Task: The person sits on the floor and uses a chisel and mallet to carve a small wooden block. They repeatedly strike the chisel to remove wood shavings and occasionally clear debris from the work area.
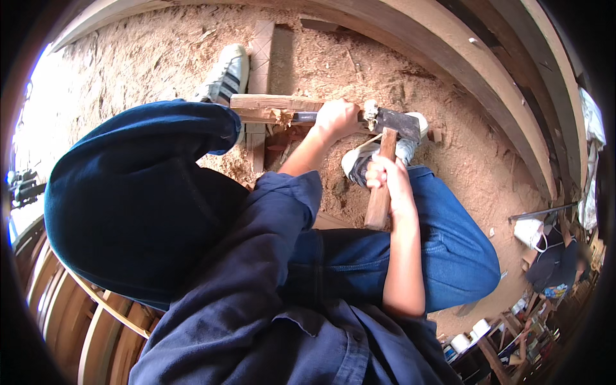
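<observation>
Seated low, knees apart, over ground (160, 70) strewn with sawdust and chips. The timber (256, 110) lies crosswise in front of me, its left part bearing on a crosspiece (260, 58) that runs away from me beneath it; that lifts it off the loose dust, presumably for a firmer seat.

Left hand (337, 120): grip fully closed around the chisel (305, 117), fist low against the timber. The blade points left along the grain, near-flat, toward curled shavings (280, 117) on the worked face. Such a low angle would favour a shallow cut over a deep bite. The frayed butt of the chisel sticks out to the right of my fist, probably so that it can be struck clear of the knuckles.

Right hand (387, 176): fingers wrapped tightly about the wooden handle of the hammer (399, 124), with a length of handle free below the fist. Grasping it partway up likely trades swing for control. The dark head sits just beside the chisel butt; contact cannot be told from this view.

Left shoe (228, 74) stands beyond the timber's left end, right shoe (357, 162) near its right, partly hidden. This wide stance seems to steady me and leaves room for both arms.
</observation>
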{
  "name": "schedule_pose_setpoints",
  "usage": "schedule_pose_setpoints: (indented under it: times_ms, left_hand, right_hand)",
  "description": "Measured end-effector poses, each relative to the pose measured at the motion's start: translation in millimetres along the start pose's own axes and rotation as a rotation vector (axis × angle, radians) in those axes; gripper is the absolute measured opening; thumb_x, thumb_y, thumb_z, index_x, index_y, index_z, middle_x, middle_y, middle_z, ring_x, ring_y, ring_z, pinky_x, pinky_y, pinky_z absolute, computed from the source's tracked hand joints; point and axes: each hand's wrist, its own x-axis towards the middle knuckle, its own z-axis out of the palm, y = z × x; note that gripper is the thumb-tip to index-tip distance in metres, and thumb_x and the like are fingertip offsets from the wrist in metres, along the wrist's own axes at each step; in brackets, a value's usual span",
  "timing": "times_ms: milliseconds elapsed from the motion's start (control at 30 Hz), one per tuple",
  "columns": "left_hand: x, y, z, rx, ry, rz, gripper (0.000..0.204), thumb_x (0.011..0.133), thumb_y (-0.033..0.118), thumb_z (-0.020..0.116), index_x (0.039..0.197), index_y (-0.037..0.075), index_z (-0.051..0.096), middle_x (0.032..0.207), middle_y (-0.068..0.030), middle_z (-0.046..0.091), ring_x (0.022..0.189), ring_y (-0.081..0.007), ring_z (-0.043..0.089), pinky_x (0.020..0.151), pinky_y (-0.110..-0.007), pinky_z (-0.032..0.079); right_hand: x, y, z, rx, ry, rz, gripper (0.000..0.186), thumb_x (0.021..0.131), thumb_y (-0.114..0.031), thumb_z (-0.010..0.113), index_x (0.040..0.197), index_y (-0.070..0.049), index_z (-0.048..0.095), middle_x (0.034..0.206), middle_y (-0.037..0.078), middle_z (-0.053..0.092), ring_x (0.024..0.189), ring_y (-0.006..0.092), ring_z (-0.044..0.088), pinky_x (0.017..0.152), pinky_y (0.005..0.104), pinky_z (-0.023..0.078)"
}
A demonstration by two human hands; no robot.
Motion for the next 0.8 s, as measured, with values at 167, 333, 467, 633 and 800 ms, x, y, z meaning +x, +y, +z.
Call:
schedule_pose_setpoints:
  times_ms: [167,333,467,633,800]
  left_hand:
    - [2.7,-3.4,8.8,0.053,0.021,0.029,0.026,0.07,0.031,0.067,0.078,0.006,0.069,0.068,-0.016,0.065,0.068,-0.033,0.066,0.067,-0.042,0.053]
    - [1.0,2.6,3.5,0.013,0.056,0.011,0.028,0.071,0.033,0.068,0.077,0.006,0.067,0.07,-0.0159,0.065,0.066,-0.0327,0.065,0.066,-0.042,0.053]
    - [6.9,0.2,-4.0,-0.014,0.283,0.089,0.031,0.072,0.037,0.07,0.078,0.006,0.066,0.066,-0.0146,0.064,0.064,-0.032,0.065,0.063,-0.041,0.052]
    - [18.3,-6.5,-10.4,0.278,0.227,0.172,0.04,0.074,0.044,0.069,0.091,0.008,0.067,0.119,-0.0116,0.056,0.119,-0.0286,0.043,0.1,-0.044,0.034]
    - [29.4,-21.3,0.1,0.151,0.021,0.072,0.056,0.072,0.057,0.067,0.089,0.004,0.067,0.109,-0.0098,0.059,0.112,-0.0277,0.047,0.097,-0.042,0.037]
  right_hand:
    - [-13.9,-21.0,-16.0,0.107,-0.06,0.004,0.015,0.089,-0.004,0.054,0.086,-0.008,0.04,0.063,-0.004,0.039,0.049,0.0037,0.037,0.043,0.0198,0.03]
    - [-11.5,-33.8,-31.6,0.4,-0.08,0.034,0.014,0.089,-0.003,0.052,0.081,-0.007,0.042,0.063,-0.004,0.039,0.049,0.002,0.036,0.044,0.0183,0.031]
    - [-17.1,-30.0,-37.9,0.547,-0.023,0.018,0.014,0.089,-0.002,0.051,0.08,-0.006,0.042,0.063,-0.003,0.039,0.051,0.0023,0.037,0.045,0.017,0.032]
    - [-16.5,-34.2,-34.0,0.7,-0.089,0.158,0.015,0.09,-0.003,0.05,0.078,-0.007,0.041,0.063,-0.003,0.04,0.05,0.0025,0.037,0.044,0.0165,0.033]
    - [-11.3,-30.8,-27.9,0.661,-0.133,0.207,0.017,0.09,-0.004,0.05,0.077,-0.007,0.04,0.063,-0.003,0.04,0.049,0.0026,0.036,0.042,0.0172,0.033]
